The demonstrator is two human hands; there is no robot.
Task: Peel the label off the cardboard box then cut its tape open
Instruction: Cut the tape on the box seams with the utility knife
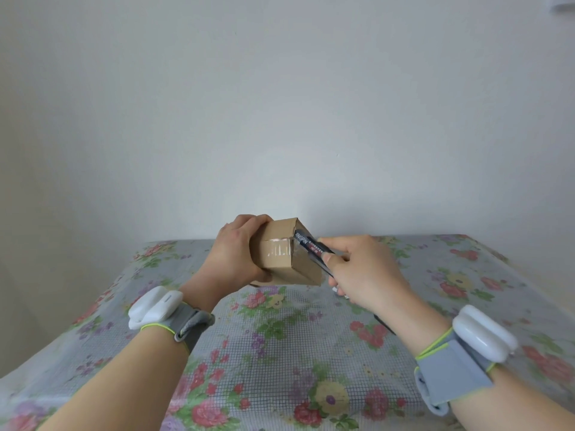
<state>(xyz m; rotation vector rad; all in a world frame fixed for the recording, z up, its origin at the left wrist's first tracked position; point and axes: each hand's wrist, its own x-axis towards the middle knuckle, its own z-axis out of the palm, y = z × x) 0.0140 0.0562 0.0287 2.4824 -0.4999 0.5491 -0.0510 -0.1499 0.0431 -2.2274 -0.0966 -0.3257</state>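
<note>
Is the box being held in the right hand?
No, the left hand grips the cardboard box while the right hand holds the cutter.

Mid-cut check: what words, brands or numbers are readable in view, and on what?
"JINGPIN": white letters on the dark knife in the right hand.
Smaller print beside it on the knife: too blurred to read.
The tape on the cardboard box: glare only, nothing readable.
No other text shows.
</note>
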